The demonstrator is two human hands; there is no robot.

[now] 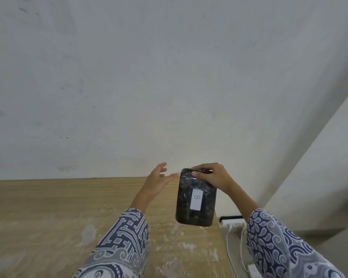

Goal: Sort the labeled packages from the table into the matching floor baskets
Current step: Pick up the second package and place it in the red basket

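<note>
A dark, plastic-wrapped package [195, 199] hangs upright above the right end of the wooden table [48, 217]. A white label on its front reads "B". My right hand [211, 177] grips the package by its top end. My left hand [159, 179] hovers just left of the package with fingers spread, holding nothing and not touching it. No floor baskets are in view.
A grey wall fills the upper view, with a white wall or pillar [319, 167] slanting at the right. Beyond the table's right edge, a white power strip [232, 223] with white cables lies on the floor.
</note>
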